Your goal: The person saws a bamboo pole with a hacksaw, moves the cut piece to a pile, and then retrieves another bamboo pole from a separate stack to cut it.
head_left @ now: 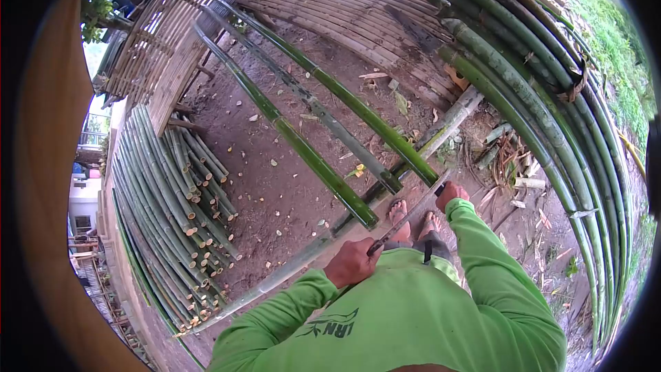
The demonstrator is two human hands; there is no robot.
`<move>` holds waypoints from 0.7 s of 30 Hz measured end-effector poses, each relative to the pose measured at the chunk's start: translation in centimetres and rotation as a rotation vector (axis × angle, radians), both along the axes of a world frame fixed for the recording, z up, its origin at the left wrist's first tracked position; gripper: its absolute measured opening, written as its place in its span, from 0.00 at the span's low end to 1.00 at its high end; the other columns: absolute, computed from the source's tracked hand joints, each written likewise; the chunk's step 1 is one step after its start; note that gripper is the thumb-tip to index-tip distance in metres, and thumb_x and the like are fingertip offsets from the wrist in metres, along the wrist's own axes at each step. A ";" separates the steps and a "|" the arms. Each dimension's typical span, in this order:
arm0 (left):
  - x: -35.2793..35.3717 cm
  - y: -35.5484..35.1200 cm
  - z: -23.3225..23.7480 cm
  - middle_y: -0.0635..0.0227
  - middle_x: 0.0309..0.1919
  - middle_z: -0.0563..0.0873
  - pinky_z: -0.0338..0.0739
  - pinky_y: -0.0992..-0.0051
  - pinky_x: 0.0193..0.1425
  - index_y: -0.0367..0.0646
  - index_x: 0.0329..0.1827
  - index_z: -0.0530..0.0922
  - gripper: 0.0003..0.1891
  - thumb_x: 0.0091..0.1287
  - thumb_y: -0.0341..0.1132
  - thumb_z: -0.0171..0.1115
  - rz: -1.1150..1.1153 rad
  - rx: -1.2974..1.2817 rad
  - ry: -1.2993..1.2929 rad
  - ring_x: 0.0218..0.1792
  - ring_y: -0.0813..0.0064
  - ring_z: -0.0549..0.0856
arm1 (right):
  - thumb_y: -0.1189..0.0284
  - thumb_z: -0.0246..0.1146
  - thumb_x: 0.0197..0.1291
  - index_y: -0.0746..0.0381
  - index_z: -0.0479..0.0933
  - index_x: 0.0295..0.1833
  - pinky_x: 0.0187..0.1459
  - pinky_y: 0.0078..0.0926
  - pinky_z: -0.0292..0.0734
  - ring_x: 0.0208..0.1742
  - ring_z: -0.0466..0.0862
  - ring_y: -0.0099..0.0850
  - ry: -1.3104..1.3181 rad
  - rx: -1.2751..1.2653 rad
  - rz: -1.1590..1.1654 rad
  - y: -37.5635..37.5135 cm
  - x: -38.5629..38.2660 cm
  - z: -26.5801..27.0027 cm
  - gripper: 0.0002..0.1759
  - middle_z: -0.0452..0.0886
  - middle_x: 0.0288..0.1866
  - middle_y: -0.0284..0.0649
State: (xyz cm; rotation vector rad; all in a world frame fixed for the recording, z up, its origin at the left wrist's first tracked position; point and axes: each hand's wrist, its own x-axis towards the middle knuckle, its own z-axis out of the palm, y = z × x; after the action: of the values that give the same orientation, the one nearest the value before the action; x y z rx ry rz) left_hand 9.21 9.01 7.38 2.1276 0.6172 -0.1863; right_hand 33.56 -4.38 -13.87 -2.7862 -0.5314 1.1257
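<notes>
I see left hand [352, 262] and right hand [452, 195] closed on opposite ends of the tool [416, 205], likely for even control, poles [310, 156] toward ten o'clock.

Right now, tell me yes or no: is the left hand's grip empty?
No: the left hand's grip is closed around a dark handle.

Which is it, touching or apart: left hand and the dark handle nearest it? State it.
Touching: the head view shows the left hand closed around the dark handle.
</notes>
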 end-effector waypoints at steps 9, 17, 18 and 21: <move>6.2 -2.0 -8.1 0.43 0.29 0.82 0.77 0.52 0.35 0.37 0.40 0.79 0.15 0.67 0.42 0.57 -0.076 0.058 -0.068 0.31 0.41 0.82 | 0.69 0.62 0.50 0.58 0.84 0.45 0.49 0.42 0.81 0.48 0.84 0.48 0.086 0.057 -0.024 -1.4 -0.3 -1.9 0.15 0.84 0.44 0.51; 4.2 -2.3 -5.1 0.44 0.23 0.79 0.71 0.50 0.32 0.37 0.29 0.74 0.16 0.68 0.41 0.56 -0.125 0.075 0.133 0.29 0.39 0.79 | 0.62 0.66 0.48 0.60 0.83 0.46 0.52 0.40 0.80 0.50 0.85 0.46 0.134 -0.007 -0.068 -1.8 -6.0 -0.9 0.19 0.85 0.46 0.51; 4.6 -2.4 -4.9 0.44 0.22 0.78 0.71 0.51 0.32 0.36 0.29 0.74 0.16 0.69 0.41 0.56 -0.135 0.075 0.157 0.29 0.39 0.79 | 0.63 0.66 0.47 0.58 0.83 0.46 0.52 0.41 0.80 0.50 0.85 0.47 0.153 0.011 -0.050 -2.3 -6.0 -0.5 0.19 0.85 0.45 0.50; 7.6 -2.7 -2.7 0.43 0.25 0.80 0.73 0.50 0.36 0.35 0.30 0.75 0.16 0.69 0.41 0.55 -0.173 0.057 0.299 0.32 0.38 0.80 | 0.68 0.63 0.47 0.64 0.84 0.42 0.48 0.37 0.82 0.47 0.87 0.42 0.159 0.058 -0.044 -2.1 -5.3 2.3 0.16 0.85 0.44 0.52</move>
State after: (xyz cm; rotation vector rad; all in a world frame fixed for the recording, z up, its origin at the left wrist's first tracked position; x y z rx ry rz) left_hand 16.85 6.27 4.69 2.2276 0.6138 -0.5974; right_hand 28.26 -6.49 -11.53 -2.6171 -0.4764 1.2871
